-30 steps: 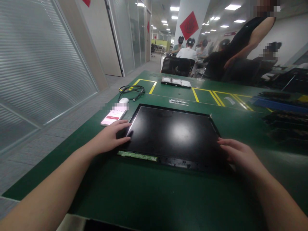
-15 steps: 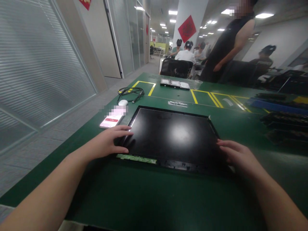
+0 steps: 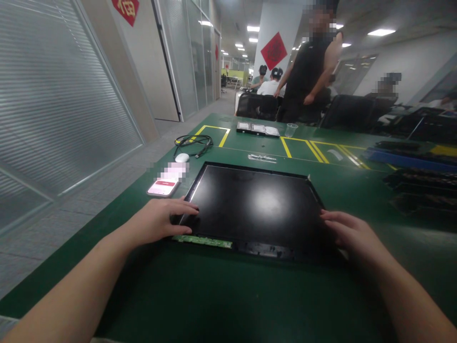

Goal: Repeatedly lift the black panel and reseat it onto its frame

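A black LCD screen panel (image 3: 235, 200) lies face up on the green table, with a glare spot on its glass. A green circuit board strip (image 3: 203, 241) runs along the left part of its near edge. My left hand (image 3: 162, 219) grips the panel's left edge, its thumb close to the green strip and its fingertips over the glass. At the opposite side, my right hand (image 3: 352, 233) has its fingers bent onto the right edge; its thumb is mostly hidden.
Left of the panel are a lit phone (image 3: 162, 186), a white mouse (image 3: 182, 158) and a coiled black cable (image 3: 194, 143). Hard drives (image 3: 257, 128) and a clear cup (image 3: 291, 129) stand farther back. Dark stacked parts (image 3: 421, 178) sit at right. A person (image 3: 307, 71) stands behind the table.
Both hands keep their places on the panel, and the left fingers sit slightly closer together. The standing person has moved left. The view has tilted up a little.
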Demonstrator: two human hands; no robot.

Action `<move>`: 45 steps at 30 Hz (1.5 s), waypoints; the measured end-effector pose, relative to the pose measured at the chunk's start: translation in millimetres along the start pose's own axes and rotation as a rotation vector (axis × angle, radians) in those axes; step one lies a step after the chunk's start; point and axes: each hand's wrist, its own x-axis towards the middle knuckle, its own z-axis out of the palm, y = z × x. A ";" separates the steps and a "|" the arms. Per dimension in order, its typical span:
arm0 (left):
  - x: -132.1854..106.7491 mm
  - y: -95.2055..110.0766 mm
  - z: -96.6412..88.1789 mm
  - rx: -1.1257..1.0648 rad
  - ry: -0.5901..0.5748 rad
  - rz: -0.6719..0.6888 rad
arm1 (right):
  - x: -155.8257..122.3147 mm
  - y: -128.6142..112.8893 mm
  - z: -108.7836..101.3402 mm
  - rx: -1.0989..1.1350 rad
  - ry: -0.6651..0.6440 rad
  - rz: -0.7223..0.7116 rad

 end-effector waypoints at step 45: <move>2.4 3.4 -1.2 0.122 -0.013 -0.009 | 23.1 25.0 -5.3 -0.499 0.108 -0.146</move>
